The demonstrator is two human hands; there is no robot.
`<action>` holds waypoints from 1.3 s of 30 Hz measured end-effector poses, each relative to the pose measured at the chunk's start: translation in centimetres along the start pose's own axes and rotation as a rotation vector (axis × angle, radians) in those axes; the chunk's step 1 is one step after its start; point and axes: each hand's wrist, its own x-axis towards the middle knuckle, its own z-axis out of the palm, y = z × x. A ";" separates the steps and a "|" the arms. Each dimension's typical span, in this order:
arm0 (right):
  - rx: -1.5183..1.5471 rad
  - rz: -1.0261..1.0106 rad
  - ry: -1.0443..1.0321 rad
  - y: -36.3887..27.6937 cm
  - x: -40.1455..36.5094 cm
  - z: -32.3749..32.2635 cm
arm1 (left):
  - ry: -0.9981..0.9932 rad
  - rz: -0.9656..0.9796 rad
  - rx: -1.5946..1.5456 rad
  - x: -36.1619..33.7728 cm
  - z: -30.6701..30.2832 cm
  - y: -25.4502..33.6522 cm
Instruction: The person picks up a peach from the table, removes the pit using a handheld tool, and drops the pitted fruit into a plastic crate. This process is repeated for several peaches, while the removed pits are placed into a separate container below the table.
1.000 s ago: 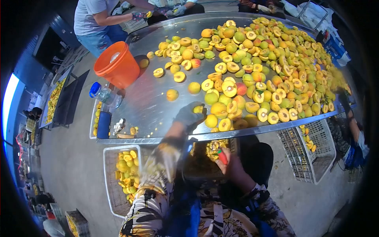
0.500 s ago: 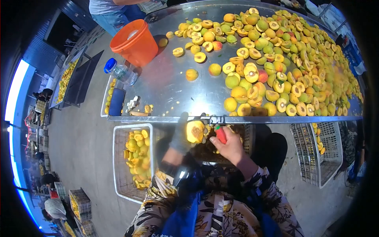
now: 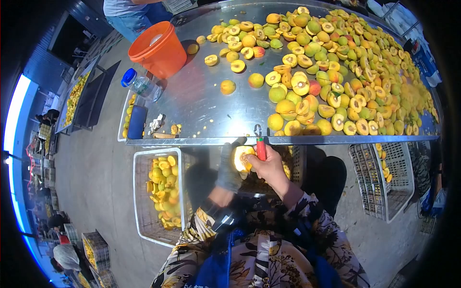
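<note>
My left hand, in a dark glove, grips a yellow peach half just below the near edge of the steel table. My bare right hand presses against the same fruit and holds a red-handled pitting tool whose metal tip points up at the table edge. Both hands are above a crate between my knees. A big heap of whole and halved peaches covers the right half of the table.
An orange bucket and a blue-capped plastic bottle stand at the table's left end. A white crate of peaches sits on the floor to my left, a nearly bare crate to my right. Another person stands beyond the bucket.
My left hand reached onto the table, picked up a peach and drew it back below the edge. My right hand with the tool has risen to meet the fruit.
</note>
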 end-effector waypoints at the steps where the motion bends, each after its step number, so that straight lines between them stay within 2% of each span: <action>1: 0.004 0.027 0.002 0.0 0.2 -0.1 | 0.013 -0.021 -0.012 -0.1 -0.3 0.0; 4: -0.008 0.092 0.016 -0.4 0.3 -0.3 | 0.116 0.120 0.220 -0.3 0.7 -0.6; 6: -0.047 0.110 0.029 -1.2 -0.4 -0.5 | 0.130 0.036 0.171 0.3 -0.6 -0.8; 9: -0.460 -0.276 0.109 -1.8 -2.2 -0.5 | 0.087 0.014 0.019 0.7 -1.7 0.1; 10: -0.395 -0.188 0.052 -2.0 -2.9 -0.6 | 0.060 0.025 -0.045 0.8 -1.6 0.5; 13: -0.497 -0.099 -0.059 -1.4 -3.8 -1.1 | 0.120 0.079 -0.051 1.1 -1.2 0.8; 18: -0.564 0.007 -0.128 -1.7 -4.3 -1.0 | 0.148 0.039 0.022 1.0 -1.2 0.2; 23: -0.622 0.029 -0.149 -1.4 -4.5 -0.7 | 0.021 0.178 0.248 1.6 -1.0 -0.4; 26: -0.655 0.086 -0.143 -0.1 -5.0 -0.2 | 0.119 0.250 0.412 1.3 -1.7 -1.4; 29: -0.628 0.066 -0.247 0.7 -4.9 -0.7 | 0.144 0.185 0.300 1.0 -0.6 -0.6; 32: -0.686 0.062 -0.424 0.3 -4.4 -1.6 | 0.140 0.005 0.300 0.9 -1.3 0.0; 35: -0.772 0.007 -0.443 0.6 -4.2 -1.9 | 0.079 -0.027 0.351 1.3 -1.9 -0.1; 38: -0.458 0.078 -0.566 0.0 -4.0 -2.0 | 0.010 0.032 0.375 1.3 -2.0 -0.1; 39: -0.372 0.238 -0.600 -0.7 -4.0 -2.0 | 0.018 0.056 0.400 1.2 -1.8 0.0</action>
